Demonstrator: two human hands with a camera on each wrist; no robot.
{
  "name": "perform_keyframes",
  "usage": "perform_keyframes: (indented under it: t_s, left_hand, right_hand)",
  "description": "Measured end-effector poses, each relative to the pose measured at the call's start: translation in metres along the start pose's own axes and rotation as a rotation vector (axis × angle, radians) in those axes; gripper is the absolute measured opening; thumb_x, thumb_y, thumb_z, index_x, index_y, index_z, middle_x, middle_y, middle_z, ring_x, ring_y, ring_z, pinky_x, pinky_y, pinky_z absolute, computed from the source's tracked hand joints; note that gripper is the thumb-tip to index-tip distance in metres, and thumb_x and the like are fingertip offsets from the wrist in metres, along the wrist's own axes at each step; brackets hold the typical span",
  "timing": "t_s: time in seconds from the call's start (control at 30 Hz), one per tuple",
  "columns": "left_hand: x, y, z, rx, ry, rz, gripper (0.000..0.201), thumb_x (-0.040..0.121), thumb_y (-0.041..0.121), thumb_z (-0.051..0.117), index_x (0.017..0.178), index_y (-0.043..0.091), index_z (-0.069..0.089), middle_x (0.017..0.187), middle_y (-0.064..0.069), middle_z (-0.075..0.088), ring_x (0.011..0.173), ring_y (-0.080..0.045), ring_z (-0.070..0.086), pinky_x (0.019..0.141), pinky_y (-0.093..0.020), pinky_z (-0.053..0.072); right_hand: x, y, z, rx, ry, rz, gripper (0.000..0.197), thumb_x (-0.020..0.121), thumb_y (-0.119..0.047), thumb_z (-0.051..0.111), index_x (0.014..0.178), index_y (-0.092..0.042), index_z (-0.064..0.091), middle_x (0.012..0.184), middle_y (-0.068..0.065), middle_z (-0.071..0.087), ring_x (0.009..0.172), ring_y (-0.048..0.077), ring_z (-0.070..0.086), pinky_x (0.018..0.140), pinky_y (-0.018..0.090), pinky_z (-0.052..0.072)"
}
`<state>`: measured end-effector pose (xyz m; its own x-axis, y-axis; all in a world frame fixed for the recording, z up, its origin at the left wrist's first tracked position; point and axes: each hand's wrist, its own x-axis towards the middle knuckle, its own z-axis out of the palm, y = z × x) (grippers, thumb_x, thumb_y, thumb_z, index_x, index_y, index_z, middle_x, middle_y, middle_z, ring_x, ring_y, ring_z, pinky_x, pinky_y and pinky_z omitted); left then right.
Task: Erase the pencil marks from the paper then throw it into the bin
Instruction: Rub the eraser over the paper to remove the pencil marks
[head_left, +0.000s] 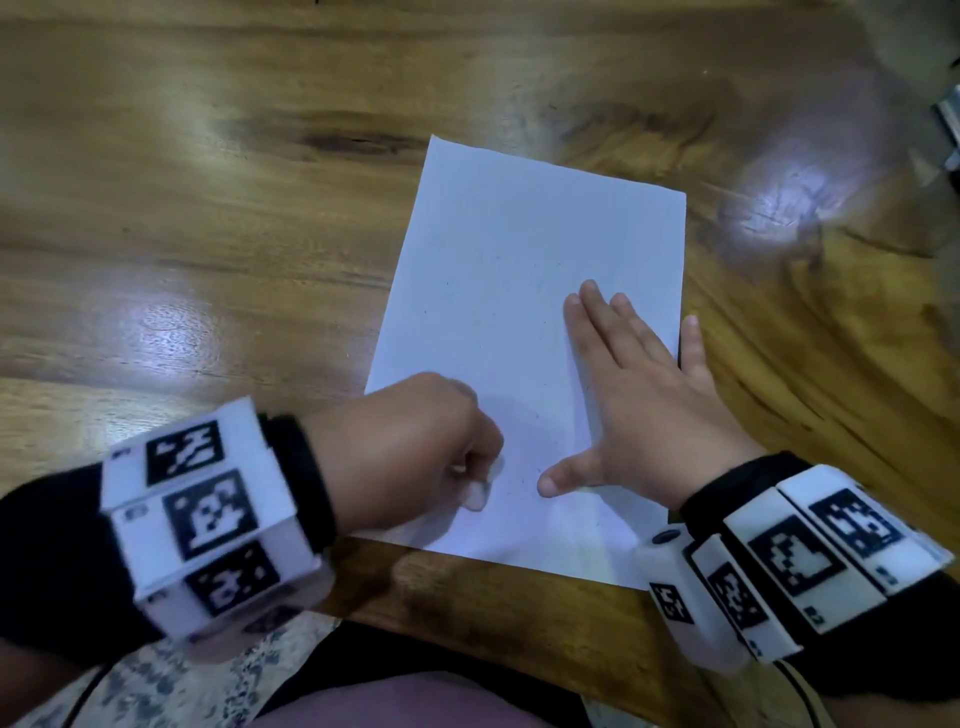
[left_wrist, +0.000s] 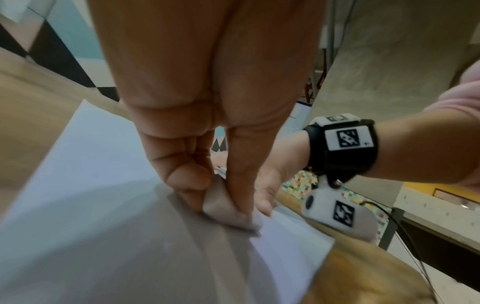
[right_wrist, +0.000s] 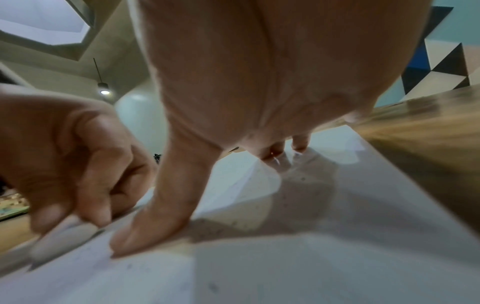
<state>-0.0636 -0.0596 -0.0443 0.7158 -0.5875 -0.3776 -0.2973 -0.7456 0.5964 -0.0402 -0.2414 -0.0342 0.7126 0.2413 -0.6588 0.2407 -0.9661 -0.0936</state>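
The left hand (head_left: 415, 447) reaches in from eight o'clock, knuckles up, fingers curled, pinching a pale eraser (left_wrist: 228, 207) against the paper (head_left: 498, 249) near its lower left corner. At four o'clock the right hand (head_left: 639, 395) lies flat, fingers straight and thumb spread, pressing the sheet on the wooden table (head_left: 208, 208).

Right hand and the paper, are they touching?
Touching. The head view shows the right hand spread flat on the paper; the right wrist view shows its thumb pressed onto the sheet.
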Motion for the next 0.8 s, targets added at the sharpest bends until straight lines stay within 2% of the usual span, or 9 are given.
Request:
perform_keyframes:
  t_s: [0.1,0.17,0.2,0.3,0.37,0.47,0.63,0.7,0.8]
  left_hand:
    - [0.030,0.009,-0.014,0.054,0.098,0.032,0.010,0.076,0.025,0.066,0.076,0.015,0.065,0.060,0.011,0.044,0.055,-0.004,0.039,0.056,-0.005,0.031]
    - [0.050,0.019,-0.020,0.067,0.136,0.038,0.008,0.078,0.024,0.064,0.079,0.017,0.064,0.062,0.009,0.043,0.055,-0.007,0.036,0.052,-0.007,0.027]
    - [0.055,0.023,-0.021,0.071,0.131,0.045,0.005,0.078,0.023,0.062,0.076,0.018,0.062,0.064,0.007,0.044,0.055,-0.007,0.035,0.051,-0.008,0.026]
    - [0.045,0.022,-0.010,0.076,0.110,0.088,0.025,0.078,0.019,0.061,0.058,0.021,0.047,0.060,0.008,0.038,0.054,-0.008,0.037,0.050,-0.019,0.027]
    - [0.024,0.018,0.002,0.058,0.033,0.126,0.015,0.077,0.017,0.061,0.063,0.016,0.057,0.064,0.006,0.042,0.059,-0.015,0.046,0.056,-0.025,0.032]
    - [0.010,0.013,0.008,0.022,-0.076,0.089,0.008,0.078,0.016,0.058,0.080,0.018,0.066,0.075,0.006,0.046,0.067,-0.014,0.051,0.060,-0.021,0.036]
    - [0.048,0.030,-0.010,0.102,0.036,0.087,0.005,0.080,0.014,0.060,0.081,0.010,0.063,0.078,0.000,0.044,0.072,-0.020,0.048,0.065,-0.024,0.032]
    - [0.046,0.029,-0.007,0.143,0.043,0.092,0.009,0.082,0.013,0.056,0.074,0.009,0.057,0.075,-0.002,0.041,0.069,-0.022,0.046,0.062,-0.025,0.030]
    - [0.014,0.016,-0.001,0.113,-0.066,0.059,0.012,0.085,0.017,0.052,0.080,0.013,0.062,0.071,0.007,0.041,0.070,-0.019,0.051,0.059,-0.018,0.035]
  right_hand:
    - [0.000,0.001,0.001,-0.026,-0.020,-0.017,0.151,0.049,-0.075,0.071,0.139,-0.021,-0.037,0.144,-0.009,-0.045,0.134,0.008,-0.036,0.111,0.048,-0.021]
    - [0.001,0.001,0.001,-0.035,-0.027,-0.020,0.153,0.046,-0.074,0.072,0.138,-0.021,-0.039,0.142,-0.009,-0.047,0.133,0.008,-0.038,0.109,0.045,-0.023]
    - [0.001,0.001,0.001,-0.037,-0.026,-0.020,0.154,0.045,-0.075,0.072,0.137,-0.022,-0.039,0.140,-0.011,-0.048,0.132,0.006,-0.038,0.108,0.045,-0.023]
    - [0.002,0.002,0.002,-0.033,-0.020,-0.022,0.154,0.044,-0.076,0.070,0.136,-0.022,-0.040,0.134,-0.013,-0.050,0.132,0.006,-0.037,0.108,0.047,-0.023]
    - [0.001,0.003,0.002,-0.032,-0.024,-0.024,0.153,0.045,-0.077,0.070,0.137,-0.021,-0.039,0.134,-0.013,-0.050,0.134,0.007,-0.037,0.108,0.048,-0.022]
    - [0.001,0.002,0.003,-0.037,-0.023,-0.027,0.153,0.045,-0.077,0.069,0.138,-0.020,-0.039,0.140,-0.011,-0.048,0.134,0.009,-0.037,0.109,0.048,-0.022]
    - [0.001,0.001,0.002,-0.037,-0.022,-0.026,0.153,0.045,-0.076,0.070,0.139,-0.021,-0.038,0.141,-0.010,-0.047,0.135,0.009,-0.037,0.109,0.048,-0.022]
    - [0.001,0.001,0.002,-0.042,-0.028,-0.020,0.153,0.045,-0.076,0.070,0.139,-0.021,-0.038,0.142,-0.010,-0.047,0.134,0.009,-0.037,0.110,0.049,-0.022]
    - [0.001,0.001,0.001,-0.042,-0.036,-0.011,0.153,0.046,-0.076,0.070,0.138,-0.021,-0.038,0.143,-0.010,-0.046,0.134,0.009,-0.037,0.111,0.052,-0.020]
